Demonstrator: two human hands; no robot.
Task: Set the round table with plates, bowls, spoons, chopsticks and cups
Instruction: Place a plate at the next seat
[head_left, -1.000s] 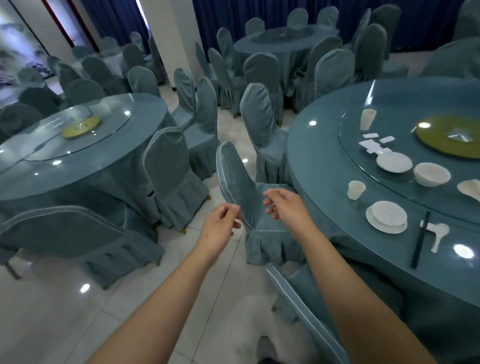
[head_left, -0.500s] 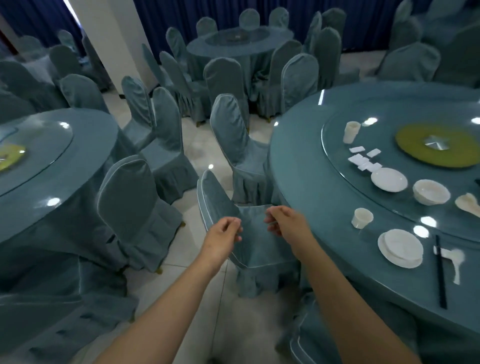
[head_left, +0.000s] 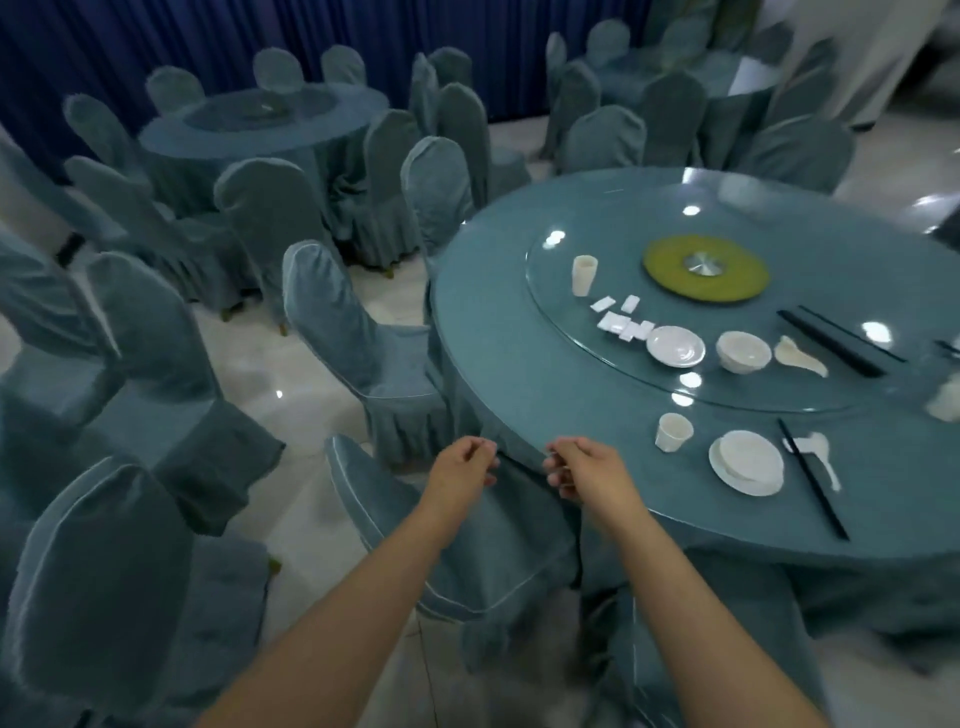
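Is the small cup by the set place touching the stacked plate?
Apart. In the head view, bare tablecloth shows between the small cup and the stacked plate.

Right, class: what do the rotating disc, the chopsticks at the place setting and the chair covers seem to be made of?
Rotating disc: probably clear glass, since the cloth shows through and lights reflect off it.
Chopsticks: black, smooth; plastic or lacquered wood, cannot tell which.
Chair covers: soft matte fabric, gathered in pleats.
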